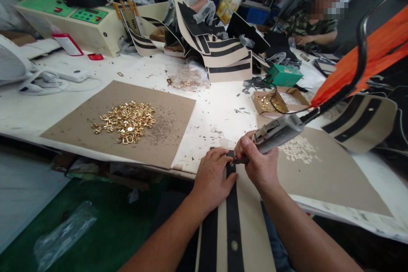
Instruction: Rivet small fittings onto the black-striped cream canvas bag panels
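Observation:
A long beige panel with black strips (251, 221) lies over my lap, its far end against the table edge. My left hand (214, 175) grips that far end, fingers bent over the black strip and thumb along its right side. In my right hand (259, 161) is a grey power screwdriver (280, 132), tilted with its tip down on a small gold fitting (232, 164) in the strip. My left fingertips are right beside that tip. Closer to me, a round metal stud (234, 245) sits in the same strip.
Gold buckles (129, 121) are heaped on a brown board (73, 123) at left. Small pale washers (298, 149) lie on another board (347, 182) at right. Beyond are a parts box (270, 103), a green box (284, 75) and stacked panels (229, 68). Orange cloth (363, 63) hangs beside the tool's cord. Two co-workers sit opposite.

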Motion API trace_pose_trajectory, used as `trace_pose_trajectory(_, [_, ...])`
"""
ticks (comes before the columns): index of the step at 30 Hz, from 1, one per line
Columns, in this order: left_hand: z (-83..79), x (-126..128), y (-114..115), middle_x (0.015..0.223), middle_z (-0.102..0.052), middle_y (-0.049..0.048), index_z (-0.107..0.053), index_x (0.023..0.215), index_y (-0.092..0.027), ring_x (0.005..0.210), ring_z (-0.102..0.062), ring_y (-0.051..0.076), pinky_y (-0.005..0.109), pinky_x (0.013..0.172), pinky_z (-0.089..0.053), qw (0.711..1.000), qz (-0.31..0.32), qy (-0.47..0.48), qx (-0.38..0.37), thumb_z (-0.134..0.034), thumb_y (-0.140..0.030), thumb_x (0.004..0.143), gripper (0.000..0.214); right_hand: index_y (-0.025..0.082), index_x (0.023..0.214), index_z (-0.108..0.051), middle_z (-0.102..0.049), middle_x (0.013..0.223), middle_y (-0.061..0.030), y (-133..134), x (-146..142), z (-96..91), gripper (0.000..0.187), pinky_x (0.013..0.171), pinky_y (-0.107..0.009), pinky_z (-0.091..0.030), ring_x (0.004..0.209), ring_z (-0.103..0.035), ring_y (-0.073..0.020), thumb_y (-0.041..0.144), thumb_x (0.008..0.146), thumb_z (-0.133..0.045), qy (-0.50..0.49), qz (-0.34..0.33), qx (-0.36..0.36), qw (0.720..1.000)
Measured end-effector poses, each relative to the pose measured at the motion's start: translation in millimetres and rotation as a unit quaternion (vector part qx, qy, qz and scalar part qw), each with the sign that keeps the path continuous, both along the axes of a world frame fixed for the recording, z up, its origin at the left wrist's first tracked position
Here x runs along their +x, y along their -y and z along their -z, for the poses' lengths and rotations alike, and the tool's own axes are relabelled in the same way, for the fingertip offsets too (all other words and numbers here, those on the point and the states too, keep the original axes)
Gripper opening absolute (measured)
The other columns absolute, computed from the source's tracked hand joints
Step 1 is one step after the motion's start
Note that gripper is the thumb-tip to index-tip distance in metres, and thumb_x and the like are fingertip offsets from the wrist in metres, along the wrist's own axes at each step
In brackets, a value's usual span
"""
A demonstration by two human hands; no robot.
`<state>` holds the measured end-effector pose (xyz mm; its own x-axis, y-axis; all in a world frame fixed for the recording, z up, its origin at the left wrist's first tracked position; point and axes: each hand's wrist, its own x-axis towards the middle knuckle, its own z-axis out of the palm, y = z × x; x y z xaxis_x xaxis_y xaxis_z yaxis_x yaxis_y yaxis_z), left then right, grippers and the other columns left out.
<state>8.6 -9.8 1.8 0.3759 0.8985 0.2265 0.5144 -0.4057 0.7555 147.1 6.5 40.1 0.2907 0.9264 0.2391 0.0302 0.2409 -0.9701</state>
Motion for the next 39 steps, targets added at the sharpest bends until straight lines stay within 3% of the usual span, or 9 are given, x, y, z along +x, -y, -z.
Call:
trace_pose_trajectory(9, [1.9,0,-3,0.136,-0.062,0.0079,-0.068,0.119,-0.025,0.133,-0.050,0.031,0.052,0.112,-0.041,1.000,0.015,0.012,-0.016,-0.078,-0.023,0.078,0.042,0.021,0.068,-0.050,-0.048,0.056,0.0043,-6,1,0.5,0.035,0.048,-0.026,-0.040,0.049,-0.043,-0.0111,0.038,0.087,-0.073,0.026,-0.091,0.010,0.995])
trace_pose_trajectory(17, [1.6,0,-6,0.131,-0.064,0.0086,-0.066,0.122,-0.024,0.130,-0.051,0.031,0.051,0.111,-0.042,0.999,0.013,0.031,-0.023,-0.074,-0.024,0.082,0.040,0.021,0.074,-0.053,-0.051,0.062,0.0032,-11,2,2.9,0.024,0.051,-0.027,-0.042,0.054,-0.046,-0.0124,0.032,0.080,-0.073,0.033,-0.153,-0.022,0.987])
trace_pose_trajectory(21, [-1.1,-1,-5,0.128,-0.064,0.0088,-0.059,0.133,-0.026,0.125,-0.055,0.031,0.053,0.106,-0.046,0.999,0.016,0.035,-0.014,-0.071,-0.020,0.082,0.053,0.021,0.073,-0.051,-0.052,0.066,0.0021,-12,-2,0.3,0.021,0.056,-0.028,-0.043,0.059,-0.047,-0.0135,0.027,0.078,-0.070,0.065,-0.168,-0.025,0.983])
trace_pose_trajectory(25, [8.4,-7,-7,0.131,-0.064,0.0109,-0.056,0.139,-0.028,0.125,-0.057,0.033,0.055,0.104,-0.048,0.999,0.036,0.024,0.028,-0.068,-0.032,0.087,0.053,0.021,0.072,-0.048,-0.049,0.063,0.0032,-12,-7,2.8,0.026,0.053,-0.026,-0.039,0.057,-0.042,-0.0123,0.035,0.080,-0.069,0.050,-0.140,-0.032,0.988])
trace_pose_trajectory(29, [25.3,-15,-19,0.139,-0.063,0.0123,-0.058,0.139,-0.027,0.128,-0.058,0.035,0.053,0.105,-0.051,0.995,0.063,-0.013,0.080,-0.072,-0.038,0.083,0.059,0.021,0.070,-0.048,-0.046,0.059,0.0041,-13,-11,2.8,0.039,0.052,-0.026,-0.035,0.054,-0.040,-0.0115,0.049,0.082,-0.072,0.025,-0.107,-0.036,0.993])
trace_pose_trajectory(34, [31.0,-15,-20,0.132,-0.067,0.0132,-0.070,0.117,-0.022,0.126,-0.060,0.035,0.053,0.106,-0.051,0.996,0.058,-0.024,0.069,-0.075,-0.023,0.071,0.047,0.020,0.068,-0.049,-0.048,0.054,0.0025,-12,-8,-23.4,0.054,0.049,-0.026,-0.032,0.049,-0.042,-0.0122,0.068,0.078,-0.072,-0.032,-0.118,-0.032,0.992])
trace_pose_trajectory(36, [27.8,-12,-15,0.130,-0.067,0.0133,-0.072,0.107,-0.021,0.127,-0.059,0.034,0.054,0.110,-0.048,0.998,0.019,-0.007,0.052,-0.073,-0.014,0.066,0.042,0.019,0.076,-0.057,-0.052,0.054,0.0018,-4,-1,-41.1,0.054,0.049,-0.027,-0.037,0.049,-0.046,-0.0145,0.072,0.079,-0.068,-0.022,-0.069,-0.051,0.996])
trace_pose_trajectory(39, [21.3,-9,-7,0.131,-0.067,0.0130,-0.074,0.104,-0.021,0.129,-0.057,0.032,0.055,0.114,-0.043,0.999,-0.025,0.019,0.031,-0.071,-0.010,0.064,0.042,0.016,0.100,-0.066,-0.064,0.066,-0.0030,20,19,-56.3,0.058,0.060,-0.032,-0.050,0.063,-0.061,-0.0227,0.070,0.080,-0.067,0.084,0.044,-0.106,0.990])
